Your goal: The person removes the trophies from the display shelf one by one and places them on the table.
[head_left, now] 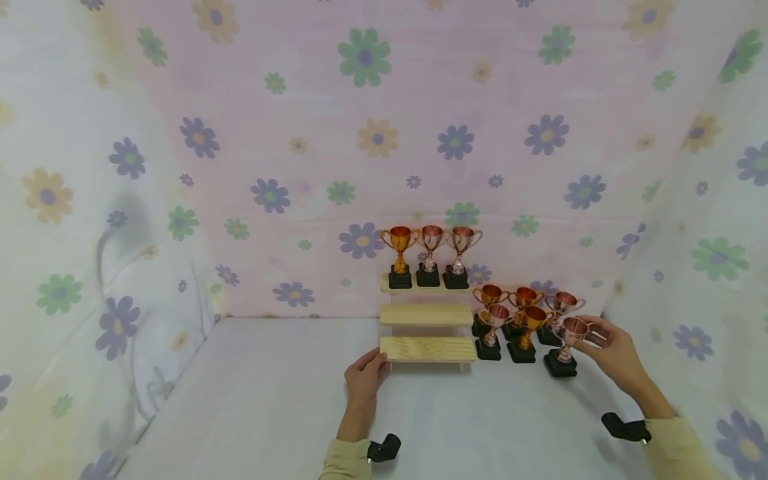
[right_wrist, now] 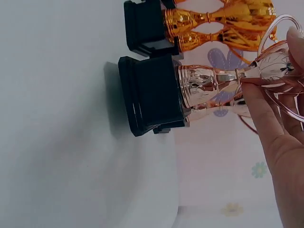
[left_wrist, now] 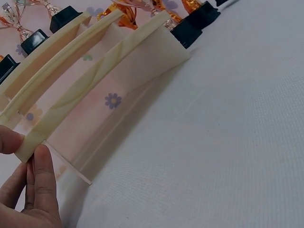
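Note:
My left hand (head_left: pixel 364 380) pinches the left end of the lowest board of a three-step display stand (head_left: pixel 427 349). In the left wrist view the thumb lies on top of that wooden board (left_wrist: pixel 95 80), with fingers beneath. At the far right, my right hand (head_left: pixel 615 357) grips a rose-gold trophy (head_left: pixel 565 343) by its cup, near the handles. This trophy's black base (right_wrist: pixel 152 95) tilts slightly; whether it touches the table I cannot tell. On the stand's top step are three trophies: a gold one (head_left: pixel 400 248) and two rose-gold ones, a middle cup (head_left: pixel 430 247) and a right cup (head_left: pixel 461 250).
Close to the stand's right side several more trophies are grouped, among them a front rose-gold one (head_left: pixel 491 333) and a front gold one (head_left: pixel 524 337). A white cloth covers the table (head_left: pixel 270 393). Behind hangs a flowered curtain (head_left: pixel 300 147).

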`<action>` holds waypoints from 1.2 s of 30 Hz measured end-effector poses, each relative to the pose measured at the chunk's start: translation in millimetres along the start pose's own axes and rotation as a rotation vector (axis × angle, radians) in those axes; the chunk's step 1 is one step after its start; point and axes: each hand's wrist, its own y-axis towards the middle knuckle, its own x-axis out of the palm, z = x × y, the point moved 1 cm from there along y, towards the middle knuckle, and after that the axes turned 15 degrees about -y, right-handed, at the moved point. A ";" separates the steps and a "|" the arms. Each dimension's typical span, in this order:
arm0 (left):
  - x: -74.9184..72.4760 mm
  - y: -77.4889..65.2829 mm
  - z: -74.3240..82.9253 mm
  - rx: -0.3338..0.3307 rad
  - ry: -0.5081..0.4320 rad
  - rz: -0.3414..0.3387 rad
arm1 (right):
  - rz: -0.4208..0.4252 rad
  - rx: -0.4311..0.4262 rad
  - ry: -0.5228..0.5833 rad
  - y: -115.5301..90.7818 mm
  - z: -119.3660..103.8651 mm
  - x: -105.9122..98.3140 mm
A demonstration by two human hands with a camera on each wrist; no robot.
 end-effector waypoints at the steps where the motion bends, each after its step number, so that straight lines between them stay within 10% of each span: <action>1: -0.1 0.0 -0.2 -0.002 -0.001 0.001 | -0.008 0.008 -0.006 2.5 1.2 -0.7; 36: -3.5 -0.1 -1.1 -0.015 -0.032 -0.040 | 0.044 0.186 0.038 8.6 22.1 14.3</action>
